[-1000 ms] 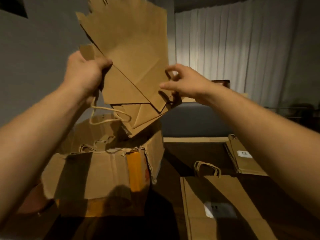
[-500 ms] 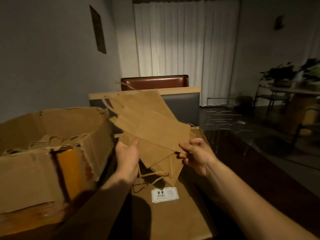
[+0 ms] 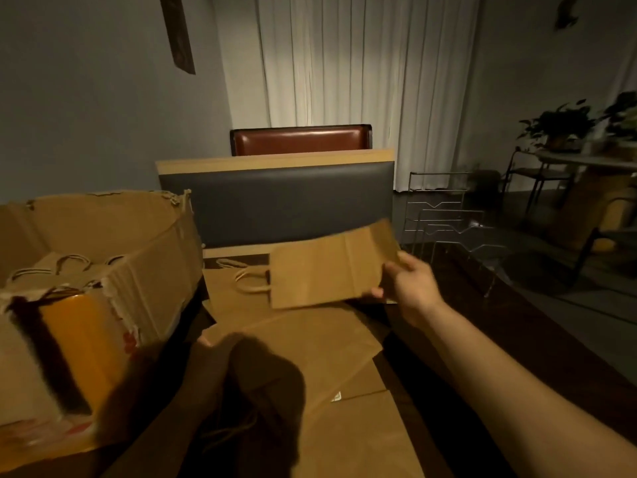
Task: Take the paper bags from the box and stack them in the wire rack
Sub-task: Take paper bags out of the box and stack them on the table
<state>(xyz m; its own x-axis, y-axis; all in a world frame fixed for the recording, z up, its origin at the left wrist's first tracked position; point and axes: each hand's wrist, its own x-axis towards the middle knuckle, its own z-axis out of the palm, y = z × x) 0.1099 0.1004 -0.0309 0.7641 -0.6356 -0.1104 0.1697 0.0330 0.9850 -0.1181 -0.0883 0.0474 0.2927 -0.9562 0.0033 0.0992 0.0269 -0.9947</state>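
Above the dark worktop (image 3: 431, 367), the right hand (image 3: 410, 284) pinches one flat paper bag (image 3: 331, 267) by its bottom edge and holds it in the air, handles pointing left. The left hand (image 3: 220, 353) lies low in deep shadow on a pile of loose bags (image 3: 310, 339); whether it grips them I cannot tell. The torn cardboard box (image 3: 103, 270), more bag handles showing inside, stands at left. The wire rack (image 3: 448, 229) stands to the right, just past the held bag.
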